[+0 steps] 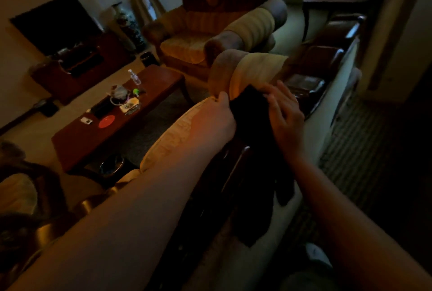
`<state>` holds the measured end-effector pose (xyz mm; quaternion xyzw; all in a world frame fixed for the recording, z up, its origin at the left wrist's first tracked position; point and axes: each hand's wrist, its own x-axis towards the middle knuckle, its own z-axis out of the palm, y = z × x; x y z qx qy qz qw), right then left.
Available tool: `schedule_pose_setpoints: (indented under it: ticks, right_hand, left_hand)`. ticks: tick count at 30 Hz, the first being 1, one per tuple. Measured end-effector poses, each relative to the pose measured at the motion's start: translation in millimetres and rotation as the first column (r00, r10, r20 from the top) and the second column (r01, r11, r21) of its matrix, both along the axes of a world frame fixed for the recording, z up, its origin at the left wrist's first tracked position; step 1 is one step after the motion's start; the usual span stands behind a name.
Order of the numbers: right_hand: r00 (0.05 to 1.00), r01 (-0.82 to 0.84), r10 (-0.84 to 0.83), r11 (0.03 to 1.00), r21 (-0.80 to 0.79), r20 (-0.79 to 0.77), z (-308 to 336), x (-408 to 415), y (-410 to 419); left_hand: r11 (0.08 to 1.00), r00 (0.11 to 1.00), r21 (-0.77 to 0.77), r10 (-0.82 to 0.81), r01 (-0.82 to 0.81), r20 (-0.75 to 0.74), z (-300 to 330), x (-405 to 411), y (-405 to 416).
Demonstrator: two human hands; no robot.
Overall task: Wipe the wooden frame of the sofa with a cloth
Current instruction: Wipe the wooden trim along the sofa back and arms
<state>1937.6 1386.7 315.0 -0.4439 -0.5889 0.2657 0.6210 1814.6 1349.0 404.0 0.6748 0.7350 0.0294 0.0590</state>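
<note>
Head cam looks down over the back of the sofa, pretty dim and a bit blurry. Both hands meet on a dark cloth point(251, 106) draped over the wooden frame point(311, 66), the glossy dark top rail. Right hand point(286, 118) lies on the cloth with fingers spread and mostly straight, pressing it flat, so not really clenched. Left hand point(221, 117) touches the cloth's left edge, but its fingers are tucked out of sight, so I can't tell if it's actually grasping the cloth or the pillow edge. The rest of the cloth hangs down toward the camera below the hands, along the rail.

Just left of the hands there's a pale pillow point(177, 136) under the left forearm. Right beyond the hands sits the padded arm point(252, 68) with a yellowish cover. Further out past that is an armchair point(198, 40). Well off to the left of the hands is a coffee table point(70, 143) with a water bottle point(135, 77) and small clutter, and beyond it a dark TV point(53, 24)
</note>
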Motion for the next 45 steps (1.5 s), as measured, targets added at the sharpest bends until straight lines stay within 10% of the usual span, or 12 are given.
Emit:
schedule_pose_setpoints:
  ticks: [4, 9, 17, 24, 31, 38, 45]
  right_hand:
    - [0.952, 0.113, -0.142, 0.986, -0.119, -0.271, -17.9, -21.1, -44.3]
    - [0.975, 0.113, -0.102, 0.992, 0.048, -0.197, -41.6, -59.8, -100.3]
    - [0.889, 0.090, -0.243, 0.924, -0.371, -0.389, -34.6, 13.5, 20.7]
    - [0.979, 0.100, -0.089, 0.994, 0.053, -0.182, -34.9, -50.2, -95.5]
    - [0.938, 0.072, -0.154, 0.962, -0.262, -0.309, -5.5, 9.9, 8.5]
    - [0.990, 0.093, -0.069, 0.976, 0.196, -0.124, -35.7, -37.9, -67.6]
    - [0.825, 0.091, -0.382, 0.816, -0.571, -0.416, -44.2, 32.7, 51.1]
  left_hand:
    - [0.999, 0.999, 0.021, 0.034, -0.035, 0.035, -2.7, 0.1, 4.7]
    - [0.999, 0.999, 0.004, 0.047, -0.047, -0.025, -6.5, 1.2, 10.2]
    - [0.998, 0.997, 0.055, 0.014, -0.010, -0.073, -9.0, -0.2, 8.8]
    - [0.999, 0.992, 0.054, -0.003, 0.010, -0.130, -9.2, -0.8, 8.9]
    - [0.998, 0.990, 0.064, 0.022, -0.013, -0.136, -7.7, 1.9, 8.6]
    - [0.998, 0.981, 0.035, -0.043, 0.051, -0.187, -8.8, -1.1, 7.6]
    - [0.998, 0.990, 0.055, 0.034, -0.027, -0.134, -12.1, -0.5, 12.9]
